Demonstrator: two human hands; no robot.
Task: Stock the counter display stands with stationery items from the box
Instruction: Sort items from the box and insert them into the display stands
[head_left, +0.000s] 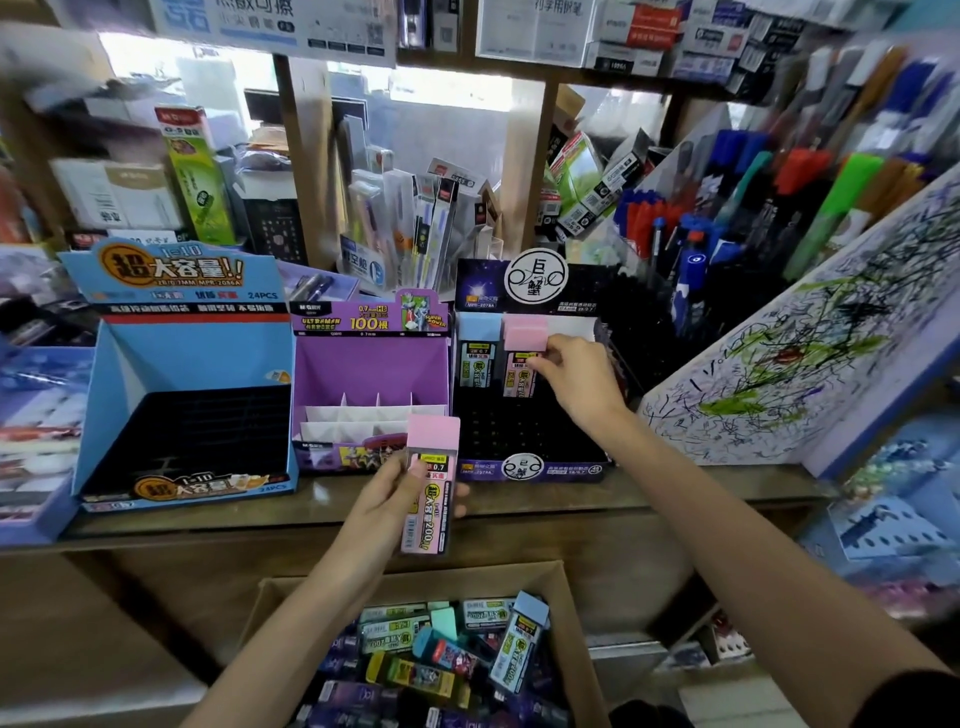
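Head view: both hands grip pink-capped lead cases at the counter stands.
Right of centre, the right hand pinches a pink-capped clear plastic lead case. This case stands upright in the back row of the dark purple cardboard display stand, just beside a blue-capped case; the black slots in front are free. At lower centre, the left hand curls round a second pink-capped case, held upright at the wooden counter edge above the brown cardboard box of mixed cases.

On our right we see a white board covered in scribbles, a rack of pens behind it. Further back stand a tilted green carton and a clear holder of packaged pens.
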